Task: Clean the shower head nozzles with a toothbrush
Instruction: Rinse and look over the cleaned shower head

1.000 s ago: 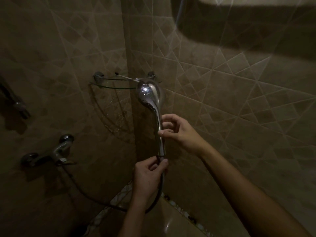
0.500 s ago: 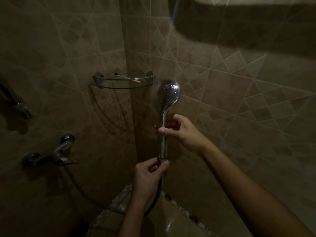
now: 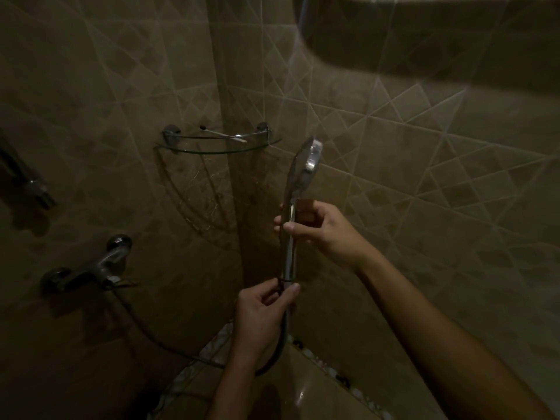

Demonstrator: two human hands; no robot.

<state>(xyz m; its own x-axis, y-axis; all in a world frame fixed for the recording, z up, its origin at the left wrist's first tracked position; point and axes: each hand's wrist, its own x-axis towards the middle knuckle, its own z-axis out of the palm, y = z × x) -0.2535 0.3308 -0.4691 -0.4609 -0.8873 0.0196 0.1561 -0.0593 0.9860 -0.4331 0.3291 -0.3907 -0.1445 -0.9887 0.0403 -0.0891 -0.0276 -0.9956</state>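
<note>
A chrome hand shower head (image 3: 304,165) stands upright in front of the tiled corner, seen edge-on with its nozzle face turned to the right. My right hand (image 3: 315,228) grips the upper part of its handle. My left hand (image 3: 260,313) pinches the handle's lower end where the dark hose (image 3: 274,359) joins. A thin white toothbrush (image 3: 224,135) lies on the glass corner shelf (image 3: 212,148), up and left of the shower head.
A chrome mixer tap (image 3: 91,268) is on the left wall, with the hose looping down from it. A metal fitting (image 3: 36,192) sticks out at far left. Tiled walls meet in the corner behind; a pebble-trimmed ledge (image 3: 318,368) runs below.
The shower head has turned about its handle: its rounded back faced me before, now it is edge-on with the face pointing right. Both hands keep their hold.
</note>
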